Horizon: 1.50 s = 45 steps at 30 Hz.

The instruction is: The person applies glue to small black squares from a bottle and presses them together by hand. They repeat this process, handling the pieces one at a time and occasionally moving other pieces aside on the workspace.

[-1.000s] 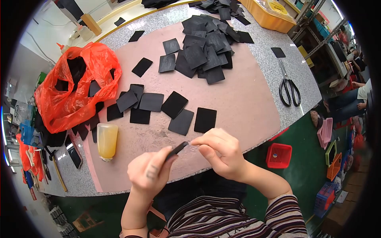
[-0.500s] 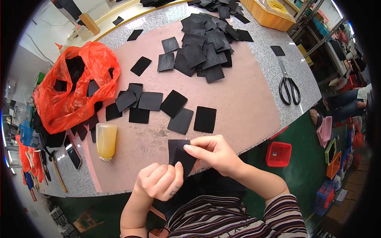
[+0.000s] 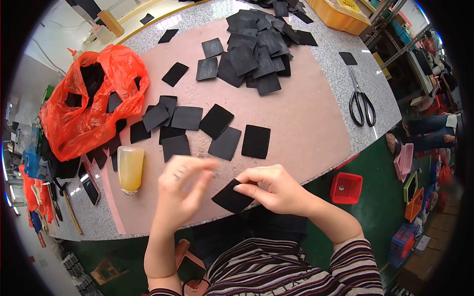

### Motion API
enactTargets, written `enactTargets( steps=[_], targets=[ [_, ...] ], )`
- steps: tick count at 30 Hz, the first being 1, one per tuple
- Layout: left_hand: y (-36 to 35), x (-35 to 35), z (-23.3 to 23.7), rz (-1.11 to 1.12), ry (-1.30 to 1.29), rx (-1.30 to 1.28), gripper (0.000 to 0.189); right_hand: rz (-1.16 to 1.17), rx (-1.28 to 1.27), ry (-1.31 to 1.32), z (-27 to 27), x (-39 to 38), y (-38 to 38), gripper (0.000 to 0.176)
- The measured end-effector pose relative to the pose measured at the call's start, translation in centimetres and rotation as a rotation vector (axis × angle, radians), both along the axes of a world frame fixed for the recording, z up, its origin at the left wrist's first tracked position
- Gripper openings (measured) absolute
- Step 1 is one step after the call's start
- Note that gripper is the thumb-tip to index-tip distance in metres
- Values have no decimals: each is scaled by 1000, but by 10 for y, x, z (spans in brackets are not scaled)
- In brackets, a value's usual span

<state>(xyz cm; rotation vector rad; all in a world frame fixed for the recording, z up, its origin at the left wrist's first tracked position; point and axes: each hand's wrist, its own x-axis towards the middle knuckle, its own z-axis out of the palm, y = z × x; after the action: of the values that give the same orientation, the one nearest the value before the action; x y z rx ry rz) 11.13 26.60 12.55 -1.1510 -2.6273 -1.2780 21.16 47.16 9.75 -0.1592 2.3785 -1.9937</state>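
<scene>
My right hand (image 3: pixel 269 187) pinches a square black piece (image 3: pixel 231 198), which looks like thin rubber or fabric, by its corner between thumb and fingers at the near edge of the mat. My left hand (image 3: pixel 181 185) hovers over the mat to the left of it, slightly smeared by motion, with fingers and thumb apart and nothing between them. Just beyond it a grey-black square (image 3: pixel 176 148) lies against a loose cluster of similar squares. Another black square (image 3: pixel 256 141) rests beyond my right hand.
A pinkish mat (image 3: pixel 296 118) covers much of the speckled table. A large heap of black squares (image 3: pixel 256 49) sits at the back. On the left are a red plastic bag (image 3: pixel 123 74) and a bottle of yellow liquid (image 3: pixel 131 167). Black-handled scissors (image 3: pixel 362 106) lie on the right.
My left hand has let go of the piece held by both hands and moved up and left. A grey-black square now lies at the cluster's near side. My right hand keeps its piece.
</scene>
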Motion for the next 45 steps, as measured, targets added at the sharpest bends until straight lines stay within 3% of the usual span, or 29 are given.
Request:
enactTargets(
  steps=[1, 4, 7, 13, 19, 22, 25, 26, 30, 33, 36, 38, 40, 41, 43, 45],
  targets=[
    [0, 7, 1, -137, -209, 53, 18, 15, -27, -28, -1, -1, 1, 13],
    [1, 16, 2, -130, -467, 133, 14, 27, -74, -84, -1, -1, 2, 17],
    [-1, 15, 6, -164, -474, 107, 14, 80, -216, -197, 0, 1, 3, 20],
    [2, 13, 6, -278, -15, 101, 24, 280, -684, -585, -1, -2, 8, 22],
    [-2, 17, 6, -285, 310, 109, 28, 314, -816, -656, -3, 0, 3, 20],
    [-13, 24, 10, -285, 764, -57, 25, 424, -1212, -817, -5, 1, 10, 17],
    [-16, 19, 2, -151, 986, -111, 24, 417, -1258, -666, 0, 8, 13, 14],
    [-17, 15, 1, -99, 946, -106, 20, 366, -1164, -611, 7, 10, 17, 15],
    [-17, 48, 1, -412, 119, -71, 13, 8, -515, -466, 18, 1, 28, 17],
    [-9, 82, -28, -539, 78, -184, 17, -36, 206, -115, 5, -16, 14, 17],
    [-13, 80, -36, -478, 35, -304, 29, -86, 442, 283, -19, -26, 1, 21],
    [-25, 60, -9, -289, -42, -208, 39, -142, 501, 380, -22, -25, -1, 27],
    [-63, 34, 1, 172, -112, -83, 31, -167, 522, 439, -19, -12, 7, 25],
    [-77, 10, 2, 384, 68, -120, 30, -178, 533, 466, -18, -2, 10, 23],
    [-101, -36, 1, 576, 649, -528, 36, -82, 665, 578, -21, 21, 10, 28],
    [-113, -57, -16, 596, 187, -452, 47, -11, 852, 662, -24, 44, 3, 33]
  ],
)
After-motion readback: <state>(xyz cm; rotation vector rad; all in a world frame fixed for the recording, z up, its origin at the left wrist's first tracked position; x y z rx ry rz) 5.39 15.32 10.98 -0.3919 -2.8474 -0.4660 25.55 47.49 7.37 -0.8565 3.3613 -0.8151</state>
